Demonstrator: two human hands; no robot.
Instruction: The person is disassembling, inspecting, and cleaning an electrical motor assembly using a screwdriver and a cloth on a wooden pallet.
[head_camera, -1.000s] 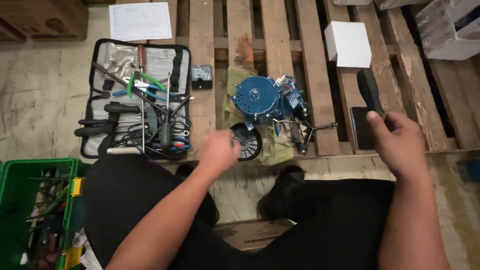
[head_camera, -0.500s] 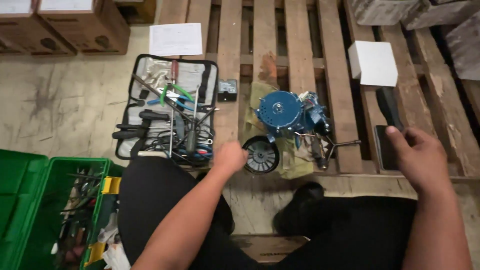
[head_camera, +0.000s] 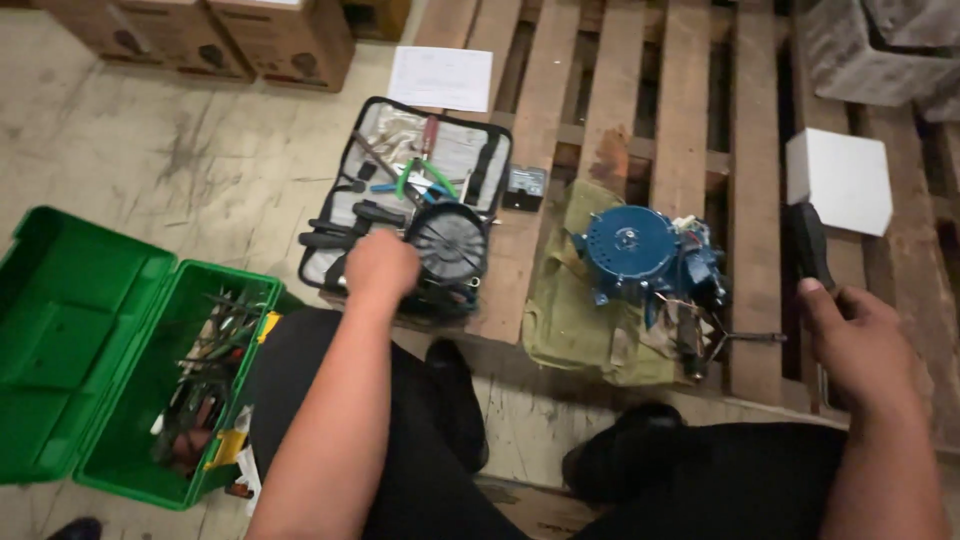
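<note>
My left hand (head_camera: 380, 268) grips a round black ribbed cover (head_camera: 449, 243) and holds it over the open black tool case (head_camera: 400, 200). A blue motor assembly (head_camera: 640, 258) lies on an olive cloth (head_camera: 570, 325) on the wooden pallet (head_camera: 690, 120). My right hand (head_camera: 855, 340) is closed around a black-handled tool (head_camera: 808, 245) at the right, its lower end hidden by the hand.
An open green toolbox (head_camera: 100, 350) with several tools stands on the floor at the left. A white box (head_camera: 838, 180), a small black part (head_camera: 524, 187) and a white sheet of paper (head_camera: 440, 78) lie on or by the pallet. Cardboard boxes (head_camera: 240, 35) stand behind. My dark-trousered legs fill the bottom.
My left hand has carried the round black cover left, from beside the blue motor to over the tool case. The camera has swung left, bringing the green toolbox into view.
</note>
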